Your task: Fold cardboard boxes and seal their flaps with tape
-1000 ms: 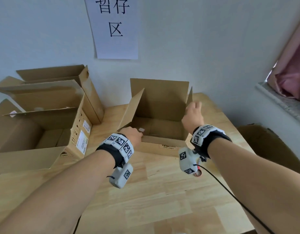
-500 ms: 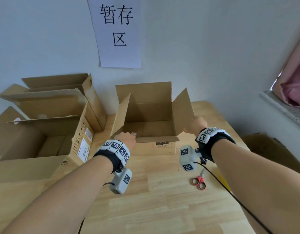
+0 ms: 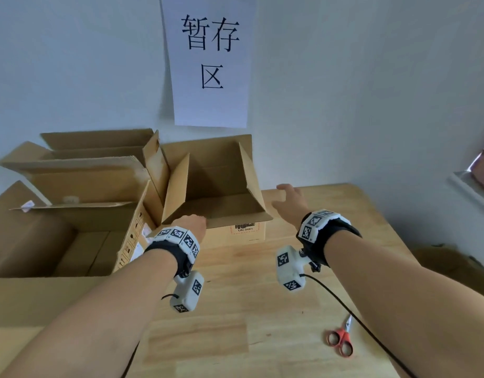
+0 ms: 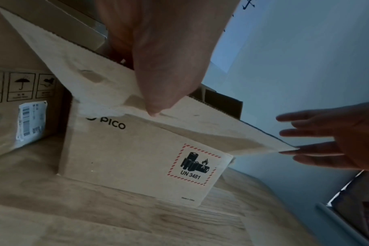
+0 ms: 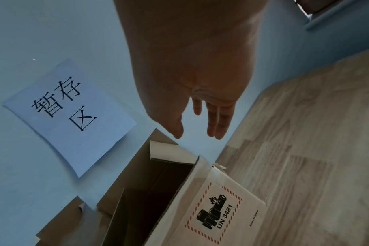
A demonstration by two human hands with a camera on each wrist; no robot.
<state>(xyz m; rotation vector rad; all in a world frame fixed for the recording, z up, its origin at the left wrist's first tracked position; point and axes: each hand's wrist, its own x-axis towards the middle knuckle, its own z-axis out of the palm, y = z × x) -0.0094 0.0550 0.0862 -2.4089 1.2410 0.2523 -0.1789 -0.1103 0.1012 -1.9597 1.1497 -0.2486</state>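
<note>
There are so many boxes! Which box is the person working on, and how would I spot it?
Look under the white paper sign on the wall: the small open brown cardboard box stands right below it on the wooden table, beside bigger open boxes. The left hand pinches its front flap. Only it shows a red-striped battery label reading UN 3481.

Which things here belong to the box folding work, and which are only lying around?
For the job:
- small box, left hand pinching its front flap
- right hand, open beside it
- scissors

Lying about:
- bigger open boxes
- wall sign
</note>
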